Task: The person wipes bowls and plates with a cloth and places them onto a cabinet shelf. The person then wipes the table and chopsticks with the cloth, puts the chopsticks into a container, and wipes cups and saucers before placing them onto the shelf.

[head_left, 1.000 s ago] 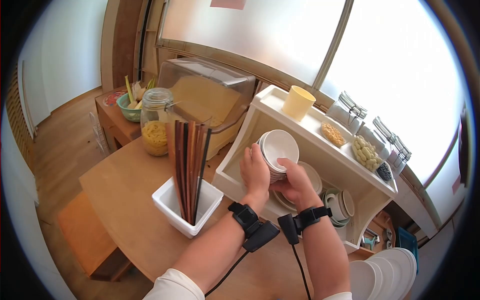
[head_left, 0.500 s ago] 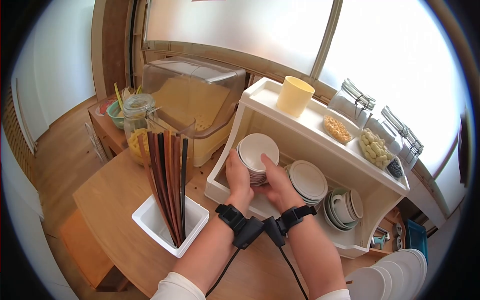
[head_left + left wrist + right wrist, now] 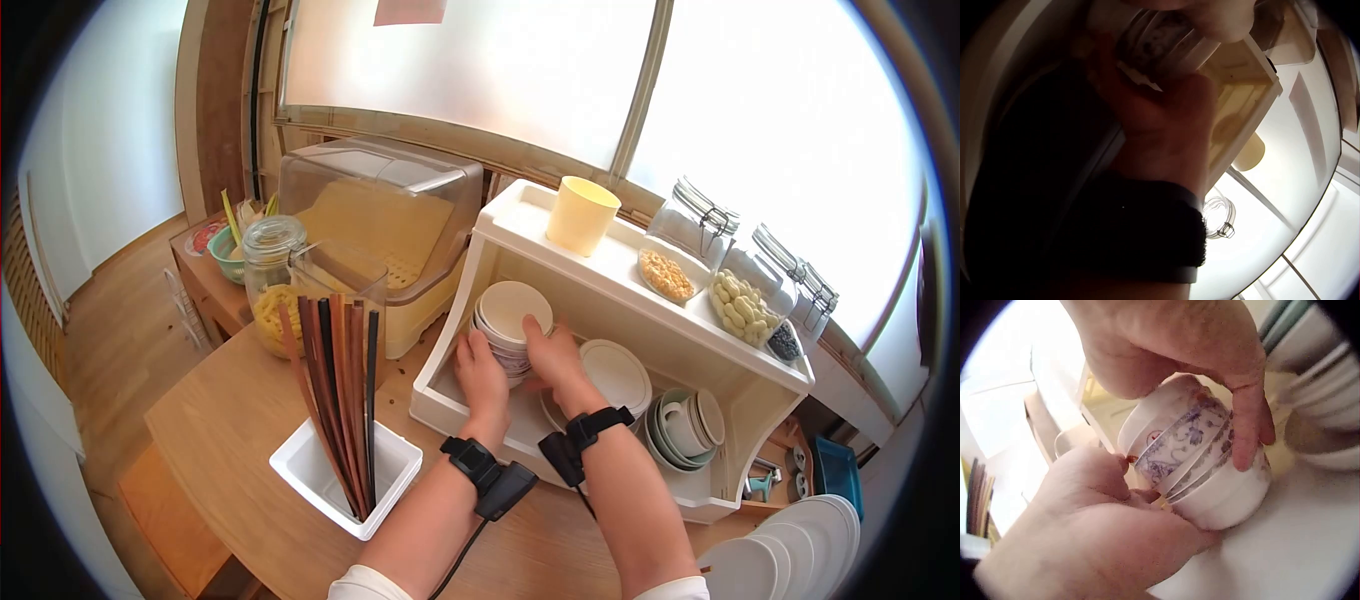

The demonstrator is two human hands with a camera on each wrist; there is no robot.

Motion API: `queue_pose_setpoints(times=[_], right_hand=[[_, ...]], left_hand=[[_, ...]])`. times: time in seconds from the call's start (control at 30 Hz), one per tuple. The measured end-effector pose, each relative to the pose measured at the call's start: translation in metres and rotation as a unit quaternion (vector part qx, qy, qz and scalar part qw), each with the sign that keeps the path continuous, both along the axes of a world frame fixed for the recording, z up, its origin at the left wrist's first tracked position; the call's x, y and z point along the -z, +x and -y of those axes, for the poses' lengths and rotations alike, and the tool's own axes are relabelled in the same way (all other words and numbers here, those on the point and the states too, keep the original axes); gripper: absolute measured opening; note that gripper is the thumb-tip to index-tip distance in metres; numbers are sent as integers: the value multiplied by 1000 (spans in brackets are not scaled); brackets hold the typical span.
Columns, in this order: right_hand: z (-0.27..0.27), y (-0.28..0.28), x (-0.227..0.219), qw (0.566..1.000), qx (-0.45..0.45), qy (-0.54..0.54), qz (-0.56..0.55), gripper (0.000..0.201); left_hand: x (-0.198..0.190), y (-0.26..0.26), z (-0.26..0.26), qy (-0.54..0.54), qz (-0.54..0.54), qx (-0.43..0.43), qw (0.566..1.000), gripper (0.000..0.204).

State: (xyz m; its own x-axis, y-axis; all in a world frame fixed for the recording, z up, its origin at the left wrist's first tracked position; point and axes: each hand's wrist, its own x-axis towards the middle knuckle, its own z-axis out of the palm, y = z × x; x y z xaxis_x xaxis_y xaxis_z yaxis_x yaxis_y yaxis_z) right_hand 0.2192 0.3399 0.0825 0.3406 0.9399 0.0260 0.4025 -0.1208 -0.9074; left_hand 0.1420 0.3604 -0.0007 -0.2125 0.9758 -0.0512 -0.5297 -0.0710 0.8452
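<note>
- Head view: left-hand grip [image 3: 483,385] and right-hand grip [image 3: 553,358] clamped on opposite sides of a stack of bowls [image 3: 515,305], inside the white rack's [image 3: 455,400] lower compartment.
- Right wrist view: fingers curved round the bowls, blue floral pattern showing between them.
- Just right of the grip, stacked plates [image 3: 613,375]; beyond, green bowls [image 3: 656,440] holding a cup [image 3: 682,430].
- Above, a yellow cup [image 3: 583,215].
- Nearer, leftward: chopsticks [image 3: 350,400] in a white container [image 3: 300,468] on the table [image 3: 220,425].
</note>
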Motion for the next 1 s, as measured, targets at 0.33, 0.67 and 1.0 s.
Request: queue_pose_setpoints(times=[0.33, 0.67, 1.0], right_hand=[[-21, 29, -10, 917, 15, 31, 397, 34], [-34, 39, -23, 921, -4, -11, 389, 35], [58, 72, -39, 976, 20, 2, 216, 49]], left_hand=[[-5, 29, 48, -58, -97, -36, 993, 79], [-4, 22, 37, -27, -102, -15, 994, 75], [2, 22, 33, 51, -132, -77, 987, 70]])
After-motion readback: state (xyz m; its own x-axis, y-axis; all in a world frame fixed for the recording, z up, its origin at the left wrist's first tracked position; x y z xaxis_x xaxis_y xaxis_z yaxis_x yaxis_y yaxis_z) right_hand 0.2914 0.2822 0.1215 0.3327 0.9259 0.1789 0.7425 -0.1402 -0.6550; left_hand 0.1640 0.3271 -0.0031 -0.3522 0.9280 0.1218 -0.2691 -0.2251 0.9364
